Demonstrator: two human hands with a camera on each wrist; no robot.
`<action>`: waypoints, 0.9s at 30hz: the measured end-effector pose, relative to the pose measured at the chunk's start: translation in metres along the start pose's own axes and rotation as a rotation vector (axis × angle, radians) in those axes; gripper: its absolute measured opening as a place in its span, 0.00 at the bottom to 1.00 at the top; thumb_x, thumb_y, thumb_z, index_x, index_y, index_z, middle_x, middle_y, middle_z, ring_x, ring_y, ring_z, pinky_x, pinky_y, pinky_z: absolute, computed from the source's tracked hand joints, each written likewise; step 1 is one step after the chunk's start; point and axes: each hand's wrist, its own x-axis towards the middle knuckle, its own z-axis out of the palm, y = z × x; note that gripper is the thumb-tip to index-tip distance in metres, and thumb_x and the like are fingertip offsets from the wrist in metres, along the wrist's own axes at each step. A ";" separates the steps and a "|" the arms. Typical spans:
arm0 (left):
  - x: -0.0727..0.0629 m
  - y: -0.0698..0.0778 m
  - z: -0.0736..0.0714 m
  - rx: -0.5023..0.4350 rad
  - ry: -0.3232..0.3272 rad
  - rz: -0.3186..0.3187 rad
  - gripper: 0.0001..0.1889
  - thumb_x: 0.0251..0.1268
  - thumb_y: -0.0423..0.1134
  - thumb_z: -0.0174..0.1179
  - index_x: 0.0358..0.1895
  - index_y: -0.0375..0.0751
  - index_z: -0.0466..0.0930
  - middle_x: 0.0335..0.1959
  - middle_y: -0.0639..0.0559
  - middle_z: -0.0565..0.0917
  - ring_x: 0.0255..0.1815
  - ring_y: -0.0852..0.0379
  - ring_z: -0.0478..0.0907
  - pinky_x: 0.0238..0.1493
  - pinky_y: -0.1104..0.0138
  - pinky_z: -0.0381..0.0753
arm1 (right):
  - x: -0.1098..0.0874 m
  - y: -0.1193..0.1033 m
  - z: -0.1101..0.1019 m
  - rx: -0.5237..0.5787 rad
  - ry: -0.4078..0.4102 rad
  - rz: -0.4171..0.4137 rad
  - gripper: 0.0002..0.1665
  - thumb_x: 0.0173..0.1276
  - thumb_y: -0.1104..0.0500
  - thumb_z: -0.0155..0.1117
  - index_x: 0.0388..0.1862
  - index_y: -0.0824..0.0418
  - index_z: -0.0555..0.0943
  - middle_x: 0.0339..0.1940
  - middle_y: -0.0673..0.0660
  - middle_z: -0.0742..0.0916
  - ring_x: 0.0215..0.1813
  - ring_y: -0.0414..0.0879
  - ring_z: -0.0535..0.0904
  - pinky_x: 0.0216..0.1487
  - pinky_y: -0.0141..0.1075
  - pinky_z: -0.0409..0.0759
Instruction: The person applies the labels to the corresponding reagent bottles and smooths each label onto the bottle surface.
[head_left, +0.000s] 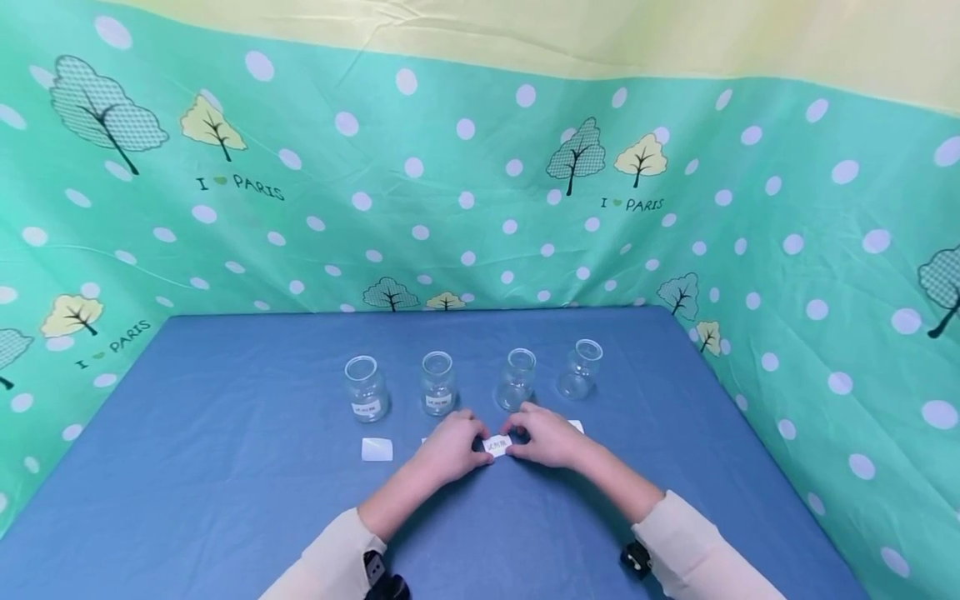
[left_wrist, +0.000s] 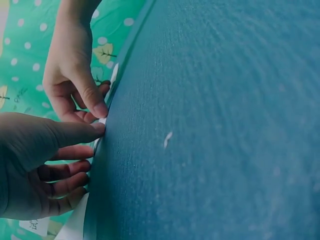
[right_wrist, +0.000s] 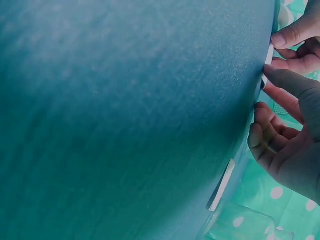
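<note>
A small white label (head_left: 497,446) with handwriting lies between the hands, low over the blue table. My left hand (head_left: 452,446) pinches its left end between thumb and fingers. From the other side, my right hand (head_left: 546,435) pinches the right end. In the right wrist view the label (right_wrist: 268,56) shows edge-on, with both thumbs on its near face. Just beyond the hands stands a clear glass jar (head_left: 516,382) without a label. To its left, another jar (head_left: 438,383) carries a white label with writing.
A labelled jar (head_left: 365,390) stands at the left of the row and an unlabelled jar (head_left: 580,371) at the right. One white label (head_left: 377,450) lies in front of the left jar. Another label (head_left: 576,426) shows partly behind my right hand. A dotted curtain (head_left: 465,208) hangs behind the table.
</note>
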 end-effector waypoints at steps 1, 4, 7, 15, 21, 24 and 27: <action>0.000 0.000 0.000 -0.003 0.001 -0.002 0.14 0.48 0.46 0.70 0.34 0.42 0.84 0.33 0.51 0.78 0.38 0.52 0.75 0.44 0.60 0.76 | 0.000 0.000 0.000 0.002 0.001 -0.001 0.12 0.57 0.52 0.69 0.40 0.51 0.83 0.30 0.47 0.75 0.32 0.38 0.69 0.33 0.30 0.68; 0.000 -0.001 0.000 -0.013 0.002 -0.004 0.13 0.48 0.46 0.70 0.34 0.41 0.84 0.33 0.51 0.78 0.38 0.52 0.75 0.44 0.60 0.75 | 0.000 0.000 0.001 0.002 0.004 -0.005 0.11 0.57 0.52 0.69 0.39 0.51 0.83 0.29 0.47 0.75 0.31 0.38 0.69 0.33 0.30 0.68; 0.000 0.000 0.000 -0.019 0.001 -0.007 0.13 0.48 0.45 0.70 0.34 0.41 0.84 0.32 0.51 0.78 0.37 0.53 0.75 0.43 0.61 0.75 | 0.000 0.000 0.001 -0.003 0.007 -0.009 0.11 0.57 0.52 0.69 0.39 0.52 0.83 0.29 0.47 0.75 0.31 0.38 0.69 0.33 0.30 0.67; -0.002 0.001 -0.002 -0.050 0.005 -0.002 0.12 0.48 0.44 0.70 0.33 0.41 0.84 0.30 0.51 0.77 0.35 0.54 0.74 0.41 0.62 0.75 | -0.001 0.000 0.000 0.019 0.006 -0.028 0.08 0.58 0.53 0.68 0.36 0.53 0.82 0.28 0.47 0.76 0.30 0.38 0.69 0.33 0.30 0.68; -0.002 -0.004 -0.003 -0.154 0.042 0.006 0.12 0.48 0.41 0.70 0.34 0.40 0.82 0.32 0.50 0.79 0.34 0.56 0.75 0.38 0.64 0.76 | -0.002 0.003 -0.002 0.062 0.048 -0.041 0.08 0.58 0.55 0.67 0.37 0.53 0.82 0.29 0.47 0.77 0.32 0.39 0.72 0.34 0.29 0.70; -0.001 -0.007 -0.005 -0.237 0.065 -0.015 0.12 0.49 0.40 0.70 0.36 0.40 0.82 0.33 0.50 0.80 0.33 0.58 0.76 0.36 0.66 0.75 | -0.002 0.005 -0.004 0.086 0.094 -0.057 0.08 0.58 0.56 0.67 0.37 0.53 0.82 0.28 0.48 0.78 0.31 0.40 0.72 0.34 0.29 0.70; -0.001 -0.010 -0.008 -0.313 0.069 -0.048 0.12 0.50 0.39 0.69 0.38 0.40 0.81 0.34 0.50 0.81 0.31 0.59 0.76 0.34 0.69 0.75 | -0.002 0.005 -0.007 0.113 0.126 -0.069 0.08 0.58 0.56 0.67 0.37 0.53 0.82 0.28 0.48 0.79 0.30 0.41 0.73 0.32 0.27 0.70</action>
